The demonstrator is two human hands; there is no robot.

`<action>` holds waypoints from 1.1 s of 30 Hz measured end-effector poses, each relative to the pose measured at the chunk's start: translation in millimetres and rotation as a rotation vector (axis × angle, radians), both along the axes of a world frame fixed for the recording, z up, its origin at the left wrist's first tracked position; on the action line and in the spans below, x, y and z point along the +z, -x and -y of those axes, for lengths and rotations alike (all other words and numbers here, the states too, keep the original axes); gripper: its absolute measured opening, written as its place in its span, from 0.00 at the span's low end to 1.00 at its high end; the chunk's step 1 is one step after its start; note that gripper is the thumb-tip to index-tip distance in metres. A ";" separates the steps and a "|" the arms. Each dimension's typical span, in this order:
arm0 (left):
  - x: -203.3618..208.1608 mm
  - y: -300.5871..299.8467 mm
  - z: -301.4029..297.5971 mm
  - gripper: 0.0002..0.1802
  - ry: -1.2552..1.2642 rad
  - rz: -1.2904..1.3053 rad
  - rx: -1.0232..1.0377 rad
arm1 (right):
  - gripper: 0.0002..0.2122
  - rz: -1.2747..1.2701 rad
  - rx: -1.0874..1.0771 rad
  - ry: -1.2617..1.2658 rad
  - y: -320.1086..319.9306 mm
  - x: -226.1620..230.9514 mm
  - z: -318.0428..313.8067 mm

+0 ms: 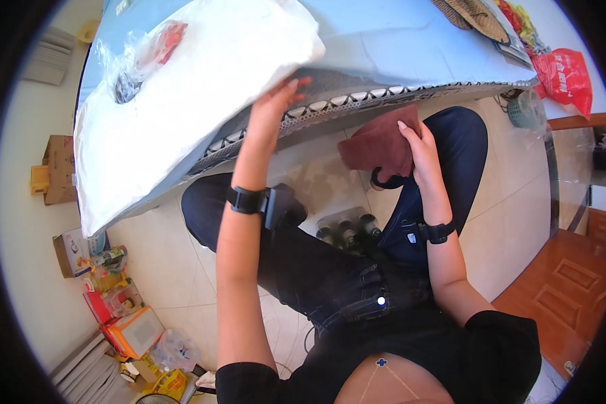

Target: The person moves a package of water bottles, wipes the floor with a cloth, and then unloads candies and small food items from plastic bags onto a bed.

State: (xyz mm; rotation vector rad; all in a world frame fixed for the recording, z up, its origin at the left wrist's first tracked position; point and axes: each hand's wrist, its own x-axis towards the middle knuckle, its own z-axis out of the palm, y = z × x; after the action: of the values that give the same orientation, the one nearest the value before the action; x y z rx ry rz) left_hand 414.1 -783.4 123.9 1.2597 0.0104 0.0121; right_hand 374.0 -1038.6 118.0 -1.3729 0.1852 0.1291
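Observation:
My right hand [421,145] grips a maroon cloth [382,145], which hangs in front of my knee with its lower edge drooping. My left hand [281,99] is raised to the front edge of a blue-covered surface [397,40], its fingers stretched out and holding nothing I can see. Beside that hand lies the edge of a large white sheet of cloth or padding [182,101], spread over the left part of the surface and hanging down its side. Whether my fingers touch it I cannot tell.
A clear plastic bag [138,67] with something red rests on the white sheet. Between my legs stand several dark bottles [348,232]. Boxes and packages, including an orange-and-white box [136,331], line the left wall. A straw hat [475,19] and red bag [563,81] are far right.

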 end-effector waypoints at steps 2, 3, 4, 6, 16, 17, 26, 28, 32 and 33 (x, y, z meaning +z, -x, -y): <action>10.4 -22.5 -9.3 0.28 -0.066 0.120 -0.033 | 0.10 0.013 -0.009 0.010 0.5 0.7 5.2; 14.9 -37.3 -11.5 0.28 -0.124 0.185 0.017 | 0.10 0.017 -0.017 0.025 0.3 1.7 9.7; 18.8 -57.7 -23.4 0.29 -0.343 0.264 0.002 | 0.10 0.052 -0.055 0.035 -0.9 4.4 13.3; 29.1 -98.2 -46.5 0.30 -0.703 0.450 0.252 | 0.10 0.098 -0.085 0.041 -4.0 12.2 16.3; 9.0 -149.0 -111.9 0.35 -1.625 0.005 -0.346 | 0.13 0.360 -0.390 0.109 -5.9 24.9 29.1; 17.6 -136.2 -100.4 0.34 -1.637 0.011 -0.306 | 0.12 0.418 -0.440 0.165 -9.9 27.8 31.5; 36.6 -28.4 -95.2 0.15 -1.277 0.211 -0.104 | 0.06 1.107 0.212 1.254 -49.5 -1.8 -133.1; 34.1 -10.9 -84.4 0.11 -1.178 0.235 0.013 | 0.07 1.150 0.318 1.198 -45.2 -22.4 -176.1; 27.7 -0.4 -69.8 0.09 -1.137 0.262 0.055 | 0.11 1.129 0.313 1.072 -51.4 -20.0 -195.5; 23.9 -0.2 -71.5 0.09 -1.113 0.267 0.057 | 0.13 1.080 0.384 1.031 -52.5 -17.3 -193.5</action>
State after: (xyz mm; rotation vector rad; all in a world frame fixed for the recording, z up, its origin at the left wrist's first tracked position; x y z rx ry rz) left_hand 414.3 -711.8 147.8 2.3603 -0.2180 0.2660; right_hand 426.5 -845.0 100.7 -2.2844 -1.0567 -0.4616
